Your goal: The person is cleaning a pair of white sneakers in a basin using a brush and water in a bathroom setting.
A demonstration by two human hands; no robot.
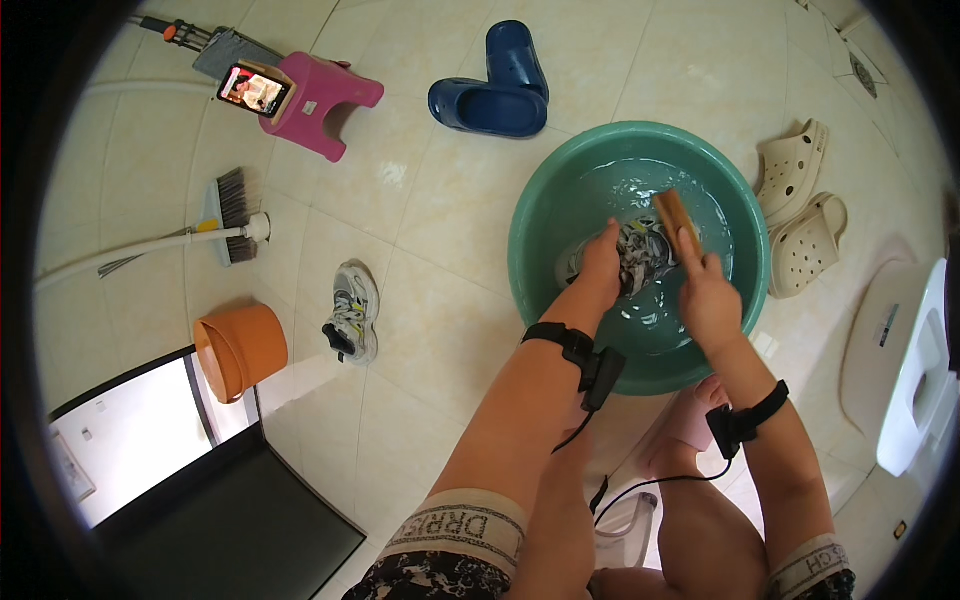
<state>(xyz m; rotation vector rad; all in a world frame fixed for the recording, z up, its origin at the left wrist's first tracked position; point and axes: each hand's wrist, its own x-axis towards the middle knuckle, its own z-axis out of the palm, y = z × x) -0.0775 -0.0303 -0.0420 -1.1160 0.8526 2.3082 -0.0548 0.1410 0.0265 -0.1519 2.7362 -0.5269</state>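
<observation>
A round green plastic basin [534, 202] of water stands on the floor before me. In it my left hand [602, 262] grips a wet grey and black sneaker [646, 251], partly hidden behind the hand. My right hand [709, 300] is closed around a brown wooden scrubbing brush [677, 217], its forefinger laid along the back. The brush is against or just over the sneaker's right end; its bristles are hidden. A similar grey sneaker [351, 311] with yellow-green accents rests on the tiles to the left of the basin.
Beige clogs [802, 247] sit close by the basin's right rim, with a white toilet [892, 360] beyond. Blue slippers [499, 105] lie above. Leftward are a pink stool [304, 94] bearing a phone [253, 90], a broom [236, 214] and an orange bucket [251, 349].
</observation>
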